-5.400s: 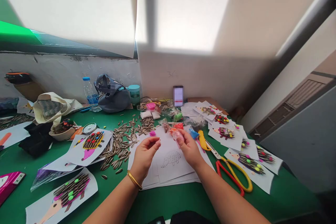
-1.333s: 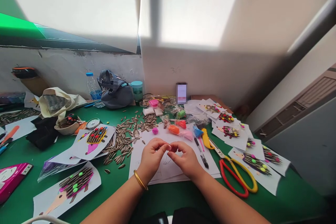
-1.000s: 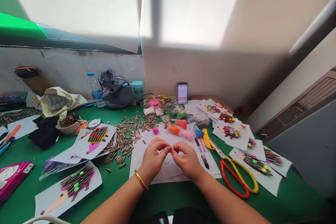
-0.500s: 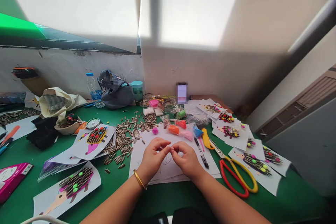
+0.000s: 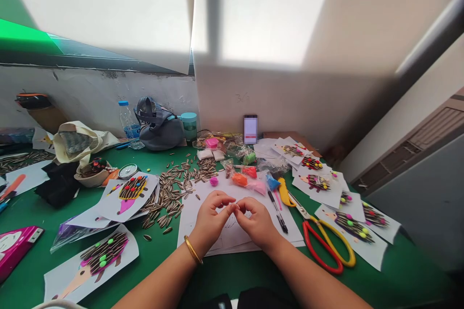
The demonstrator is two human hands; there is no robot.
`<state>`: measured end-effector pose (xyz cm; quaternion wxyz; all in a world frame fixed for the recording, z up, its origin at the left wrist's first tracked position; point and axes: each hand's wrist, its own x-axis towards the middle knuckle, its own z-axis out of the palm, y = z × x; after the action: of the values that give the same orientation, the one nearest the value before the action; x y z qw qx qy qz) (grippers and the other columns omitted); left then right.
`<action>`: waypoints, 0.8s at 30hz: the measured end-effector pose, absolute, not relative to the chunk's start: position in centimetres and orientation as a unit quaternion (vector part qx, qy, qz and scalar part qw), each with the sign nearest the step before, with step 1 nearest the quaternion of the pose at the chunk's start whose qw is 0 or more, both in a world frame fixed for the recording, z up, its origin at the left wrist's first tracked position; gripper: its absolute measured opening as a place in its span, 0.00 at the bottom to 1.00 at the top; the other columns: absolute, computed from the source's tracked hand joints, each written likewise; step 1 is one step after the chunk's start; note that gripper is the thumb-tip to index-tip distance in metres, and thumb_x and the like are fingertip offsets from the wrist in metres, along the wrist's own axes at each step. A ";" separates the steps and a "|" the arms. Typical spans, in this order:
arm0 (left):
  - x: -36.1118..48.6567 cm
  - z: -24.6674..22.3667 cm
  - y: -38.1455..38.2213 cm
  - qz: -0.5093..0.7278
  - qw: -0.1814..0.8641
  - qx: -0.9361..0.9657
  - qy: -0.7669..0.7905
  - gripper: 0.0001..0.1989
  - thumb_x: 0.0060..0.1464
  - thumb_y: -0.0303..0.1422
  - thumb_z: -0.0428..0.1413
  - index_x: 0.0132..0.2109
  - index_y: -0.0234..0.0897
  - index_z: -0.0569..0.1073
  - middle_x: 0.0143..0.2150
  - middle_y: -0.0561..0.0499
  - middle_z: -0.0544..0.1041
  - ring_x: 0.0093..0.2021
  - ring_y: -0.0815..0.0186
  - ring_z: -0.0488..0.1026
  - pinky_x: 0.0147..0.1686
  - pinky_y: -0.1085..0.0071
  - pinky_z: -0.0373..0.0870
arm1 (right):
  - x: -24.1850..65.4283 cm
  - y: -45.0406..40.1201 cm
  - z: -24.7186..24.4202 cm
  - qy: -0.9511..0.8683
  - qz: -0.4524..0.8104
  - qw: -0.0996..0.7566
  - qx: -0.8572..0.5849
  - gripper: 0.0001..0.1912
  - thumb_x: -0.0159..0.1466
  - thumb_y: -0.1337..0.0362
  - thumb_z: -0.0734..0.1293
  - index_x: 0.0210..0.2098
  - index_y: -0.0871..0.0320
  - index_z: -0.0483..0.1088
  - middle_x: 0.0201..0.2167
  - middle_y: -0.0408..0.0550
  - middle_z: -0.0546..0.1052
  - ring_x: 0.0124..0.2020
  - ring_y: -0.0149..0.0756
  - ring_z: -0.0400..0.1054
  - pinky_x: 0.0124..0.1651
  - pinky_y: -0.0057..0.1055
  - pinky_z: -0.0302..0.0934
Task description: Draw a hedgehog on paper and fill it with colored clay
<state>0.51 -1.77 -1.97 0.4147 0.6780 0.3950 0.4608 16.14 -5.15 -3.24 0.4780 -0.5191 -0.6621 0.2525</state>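
Observation:
My left hand (image 5: 213, 216) and my right hand (image 5: 255, 222) meet fingertip to fingertip above a white paper sheet (image 5: 192, 222) with faint drawn lines. Both are closed in a pinch; whatever sits between the fingers is too small to make out. Just beyond the hands lies a magenta clay ball (image 5: 214, 181). Bags of orange clay (image 5: 239, 179), pink clay (image 5: 258, 186) and blue clay (image 5: 272, 182) rest on the sheet's far part. To the right of my right hand are a black pen (image 5: 278, 212) and a yellow-handled tool (image 5: 285, 193).
Sunflower seeds (image 5: 170, 193) spread left of the sheet. Large scissors (image 5: 326, 236) lie to the right, near several hedgehog pictures (image 5: 353, 227). More hedgehog pictures (image 5: 105, 256) lie at left. A phone (image 5: 250, 129) leans on the wall, with a blue-grey bag (image 5: 161, 130) further left.
The hands stay pinched together in almost the same place, with only a slight shift of the fingers. The view has moved very slightly; the things on the table stay put.

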 end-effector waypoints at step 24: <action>0.7 -2.5 -1.5 0.432 0.487 0.635 0.416 0.12 0.52 0.41 0.61 0.37 0.37 0.80 0.38 0.45 0.79 0.42 0.58 0.74 0.45 0.63 0.69 | 16.6 -4.9 -3.8 -0.642 0.283 0.502 -0.506 0.10 0.66 0.57 0.64 0.35 0.56 0.74 0.32 0.45 0.77 0.36 0.36 0.69 0.41 0.32 0.62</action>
<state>0.70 -1.46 -2.52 0.4869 0.6350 0.4162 0.4318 16.57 -4.86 -3.76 0.5017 -0.5062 -0.6418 0.2830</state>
